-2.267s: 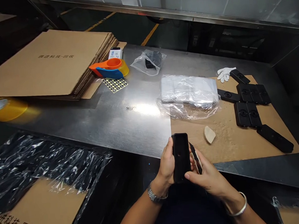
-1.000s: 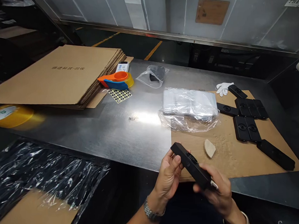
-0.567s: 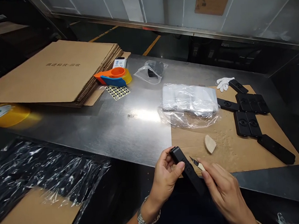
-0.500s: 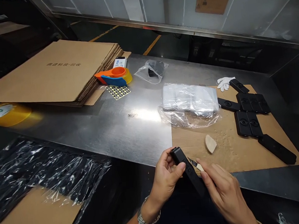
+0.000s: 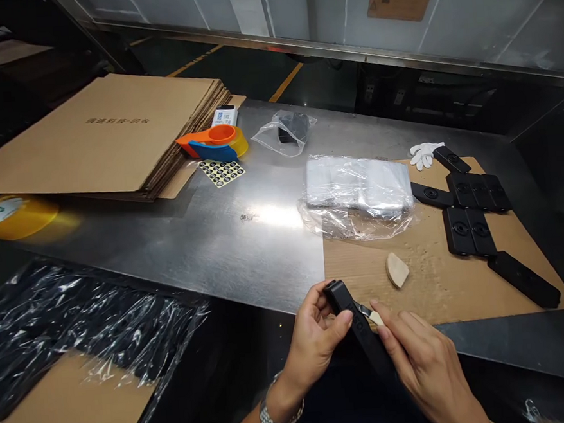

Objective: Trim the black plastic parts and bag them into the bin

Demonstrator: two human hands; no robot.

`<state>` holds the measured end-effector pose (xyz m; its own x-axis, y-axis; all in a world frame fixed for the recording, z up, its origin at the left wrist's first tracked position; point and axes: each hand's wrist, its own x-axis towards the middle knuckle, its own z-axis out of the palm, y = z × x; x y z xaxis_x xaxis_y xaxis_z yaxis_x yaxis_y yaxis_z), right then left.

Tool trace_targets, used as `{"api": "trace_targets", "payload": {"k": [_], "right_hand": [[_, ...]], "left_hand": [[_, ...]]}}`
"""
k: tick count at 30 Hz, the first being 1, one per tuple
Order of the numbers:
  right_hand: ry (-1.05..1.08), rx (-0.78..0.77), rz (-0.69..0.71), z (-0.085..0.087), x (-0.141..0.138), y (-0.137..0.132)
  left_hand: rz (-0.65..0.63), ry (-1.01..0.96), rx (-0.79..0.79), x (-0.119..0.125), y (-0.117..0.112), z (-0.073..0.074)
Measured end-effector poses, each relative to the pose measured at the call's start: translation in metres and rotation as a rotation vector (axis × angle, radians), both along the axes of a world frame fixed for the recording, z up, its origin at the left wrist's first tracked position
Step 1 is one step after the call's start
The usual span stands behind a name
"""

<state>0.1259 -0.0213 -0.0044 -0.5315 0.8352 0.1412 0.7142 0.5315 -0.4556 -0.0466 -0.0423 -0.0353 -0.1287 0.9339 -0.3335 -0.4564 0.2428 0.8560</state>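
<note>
My left hand point(image 5: 315, 338) is closed around the upper end of a long black plastic part point(image 5: 356, 322), its thumb pressed on the face with small round features. In my right hand point(image 5: 425, 359) is a small knife point(image 5: 372, 315) with a pale handle and short blade. The blade lies close against the part's right edge; whether it touches I cannot tell. The part's lower end fades into the dark clothing behind it. Beyond my hands, a wedge-shaped beige pad point(image 5: 397, 270) rests on the cardboard sheet point(image 5: 358, 264).
Several black parts point(image 5: 469, 230) and a white glove point(image 5: 424, 155) lie at the right. Clear plastic wraps a white stack point(image 5: 360, 183). Leftward are a bagged black item point(image 5: 292, 130), a sticker sheet point(image 5: 222, 172), an orange-blue tape dispenser point(image 5: 216, 142) and stacked cardboard point(image 5: 97, 134).
The knife blade has shifted slightly and now sits nearer the black part's edge. Both hands keep their hold, and the things on the table stay where they were.
</note>
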Motion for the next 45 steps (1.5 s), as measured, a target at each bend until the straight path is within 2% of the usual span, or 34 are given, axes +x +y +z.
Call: {"api": "trace_targets", "payload": {"k": [6,10,16,21,28,33,37,40,45], "right_hand": [[-0.087,-0.065,-0.062,-0.013,0.002,0.006],[0.008,-0.118,-0.072,-0.010,0.003,0.011],[0.057,0.000,0.049,0.007,0.001,0.008],[0.010,0.087,0.053,0.005,0.000,0.007],[-0.038,0.108,0.031,0.006,-0.001,0.005],[-0.076,0.044,-0.004,-0.003,0.000,0.008],[-0.043,-0.071,-0.069,-0.012,0.002,0.012],[0.048,-0.146,-0.051,-0.011,0.002,0.012],[0.107,-0.147,-0.018,-0.002,0.004,0.008]], "left_hand": [[-0.001,-0.054,0.032,0.001,-0.002,0.003],[-0.010,-0.050,0.031,0.001,-0.001,0.004],[-0.039,-0.042,0.000,0.002,-0.001,0.002],[-0.041,-0.056,-0.008,0.002,-0.002,0.004],[-0.022,-0.075,-0.025,0.003,-0.001,0.006],[-0.019,-0.063,-0.013,0.003,-0.002,0.007],[-0.030,-0.081,-0.006,0.003,-0.002,0.007],[-0.026,-0.096,0.007,0.003,0.000,0.005],[-0.019,-0.140,0.011,0.003,0.001,0.005]]}}
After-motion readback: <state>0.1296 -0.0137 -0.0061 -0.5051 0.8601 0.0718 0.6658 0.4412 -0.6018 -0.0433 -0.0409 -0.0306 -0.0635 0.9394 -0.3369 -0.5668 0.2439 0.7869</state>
